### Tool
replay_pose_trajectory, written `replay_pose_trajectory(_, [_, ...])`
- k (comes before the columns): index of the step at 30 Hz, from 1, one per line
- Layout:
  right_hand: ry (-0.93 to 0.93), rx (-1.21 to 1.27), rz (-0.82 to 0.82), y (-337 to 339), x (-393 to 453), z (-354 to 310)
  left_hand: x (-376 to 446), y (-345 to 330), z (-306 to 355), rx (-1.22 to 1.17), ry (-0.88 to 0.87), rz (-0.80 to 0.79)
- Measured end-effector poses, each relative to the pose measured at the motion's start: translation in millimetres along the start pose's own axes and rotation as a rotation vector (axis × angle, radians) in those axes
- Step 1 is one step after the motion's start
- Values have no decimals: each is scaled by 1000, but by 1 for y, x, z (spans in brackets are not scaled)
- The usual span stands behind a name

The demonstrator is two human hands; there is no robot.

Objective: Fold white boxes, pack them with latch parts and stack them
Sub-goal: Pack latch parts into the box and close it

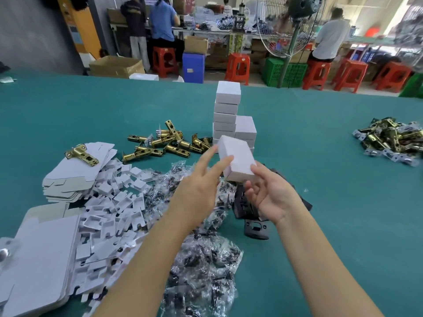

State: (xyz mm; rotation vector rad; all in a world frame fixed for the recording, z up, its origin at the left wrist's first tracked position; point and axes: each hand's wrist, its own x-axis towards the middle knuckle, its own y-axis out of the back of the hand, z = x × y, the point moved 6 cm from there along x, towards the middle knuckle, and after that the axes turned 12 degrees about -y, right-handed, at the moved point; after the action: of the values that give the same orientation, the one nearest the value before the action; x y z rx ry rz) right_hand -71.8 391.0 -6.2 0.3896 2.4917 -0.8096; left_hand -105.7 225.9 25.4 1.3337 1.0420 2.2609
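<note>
my right hand (267,193) held the closed white box (237,161) above the green tabletop (320,156), fingers curled at its near end. my left hand (199,179) touched its side, fingers straight. behind stood the stacked boxes (226,110), brass latches (164,143) beside them.

Green worktop (320,202). Beyond its far edge: standing fan (291,26) upper right, red stools (238,67), a blue stool (193,66), green crates (283,73), open cardboard carton (116,66) upper left. People at a cluttered back bench (217,33), facing away.
</note>
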Motion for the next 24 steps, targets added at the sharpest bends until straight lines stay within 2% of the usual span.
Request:
replay_pose_trajectory(3, [102, 123, 81, 13, 17, -35, -17, -20, -39, -244, 387, 86])
replay_pose_trajectory(6, [184, 135, 165, 23, 45, -76, -33, -37, -67, -402, 601, 197])
replay_pose_trajectory(9, [208, 75, 244, 22, 82, -113, -40, -50, -89, -488, 766, 198])
replay_pose_trajectory(14, [207, -86, 299, 5, 141, -150, -44, -61, -102, -539, 798, 207])
replay_pose_trajectory(19, [180, -164, 357, -8, 172, -152, -44, -66, -105, -506, 782, 171])
replay_pose_trajectory(22, [218, -278, 465, -3, 180, -148, -45, -67, -105, -493, 779, 149])
replay_pose_trajectory(24, [249, -295, 470, 3, 183, -146, -43, -67, -105, -469, 773, 136])
